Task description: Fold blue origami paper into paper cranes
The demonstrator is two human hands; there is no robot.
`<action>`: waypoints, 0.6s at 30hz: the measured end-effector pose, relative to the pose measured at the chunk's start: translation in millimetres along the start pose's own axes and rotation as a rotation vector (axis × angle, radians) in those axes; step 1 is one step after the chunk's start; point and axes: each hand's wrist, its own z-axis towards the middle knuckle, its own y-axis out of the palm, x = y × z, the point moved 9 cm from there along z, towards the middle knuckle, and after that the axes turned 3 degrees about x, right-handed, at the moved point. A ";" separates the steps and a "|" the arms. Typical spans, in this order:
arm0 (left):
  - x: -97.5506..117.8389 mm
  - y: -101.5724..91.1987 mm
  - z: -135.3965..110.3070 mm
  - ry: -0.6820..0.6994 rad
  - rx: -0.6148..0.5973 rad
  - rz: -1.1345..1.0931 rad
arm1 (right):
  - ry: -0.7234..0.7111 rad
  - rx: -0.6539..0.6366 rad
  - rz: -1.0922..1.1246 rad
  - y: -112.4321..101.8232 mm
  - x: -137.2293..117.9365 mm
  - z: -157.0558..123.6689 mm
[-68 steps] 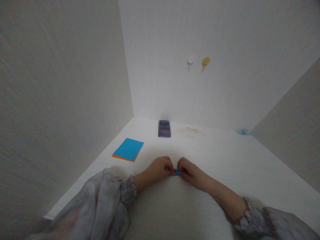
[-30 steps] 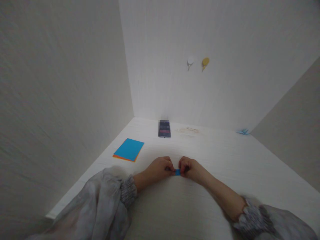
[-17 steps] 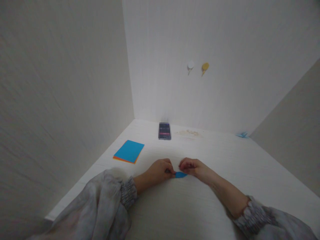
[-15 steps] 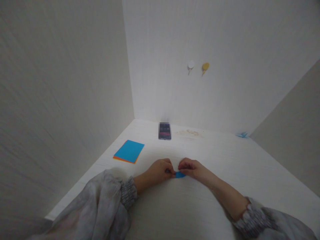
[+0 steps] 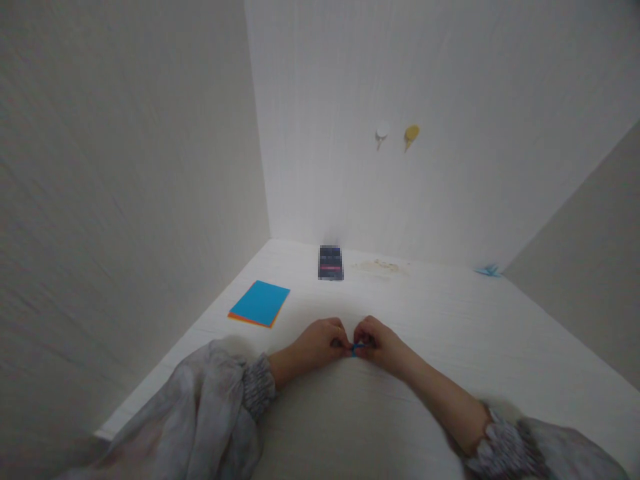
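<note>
Between my hands, low over the white table, is a small piece of folded blue paper [image 5: 355, 350], mostly hidden by fingers. My left hand [image 5: 324, 341] pinches its left end between thumb and forefinger. From the other side, my right hand [image 5: 379, 341] has its fingertips closed on the paper's right part. Only a narrow blue strip shows in the gap, so the folded shape cannot be made out. Left of my hands lies a stack of coloured paper [image 5: 261, 303], a blue sheet on top with orange and yellow edges beneath.
A dark, pixelated object [image 5: 331, 263] stands at the table's back edge. Right of it is a pale brown worn patch [image 5: 383, 267]. A light blue folded paper figure [image 5: 489, 271] sits in the back right corner. White [image 5: 382, 133] and yellow [image 5: 412, 133] hooks hang on the wall.
My right hand has moved slightly left, its fingers closing in beside my left hand. Less of the blue paper shows between them. My left hand has barely moved.
</note>
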 end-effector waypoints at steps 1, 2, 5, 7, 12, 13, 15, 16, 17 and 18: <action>0.1 -0.1 -0.2 -0.002 -0.004 0.001 | 0.007 -0.013 0.007 -0.1 0.2 -0.2; 0.4 -0.2 -0.4 -0.003 -0.009 0.004 | 0.010 -0.024 0.012 -0.4 0.3 -0.3; 1.6 -0.6 -0.6 -0.003 -0.020 0.007 | 0.009 -0.041 0.017 -3.0 1.4 -0.6; 1.9 -0.9 -0.5 -0.009 -0.021 0.007 | 0.005 -0.043 0.035 -4.9 2.7 -0.6; 2.0 -1.1 0.6 -0.020 -0.017 -0.010 | 0.020 -0.079 0.116 0.2 5.2 -1.5; 2.1 -1.1 0.9 -0.018 -0.017 -0.018 | 0.018 -0.057 0.099 0.1 4.9 -1.4; 2.1 -0.8 1.4 -0.014 -0.018 -0.032 | -0.005 -0.001 0.036 -0.8 2.4 -1.2; 1.8 -0.6 1.6 -0.013 -0.019 -0.038 | -0.018 0.019 0.006 -0.5 1.0 -1.2; 1.5 -0.2 1.6 -0.012 -0.020 -0.042 | -0.028 0.030 -0.015 0.2 -0.2 -1.2; 1.3 0.0 1.5 -0.010 -0.019 -0.044 | -0.031 0.033 -0.026 1.3 -0.6 -1.2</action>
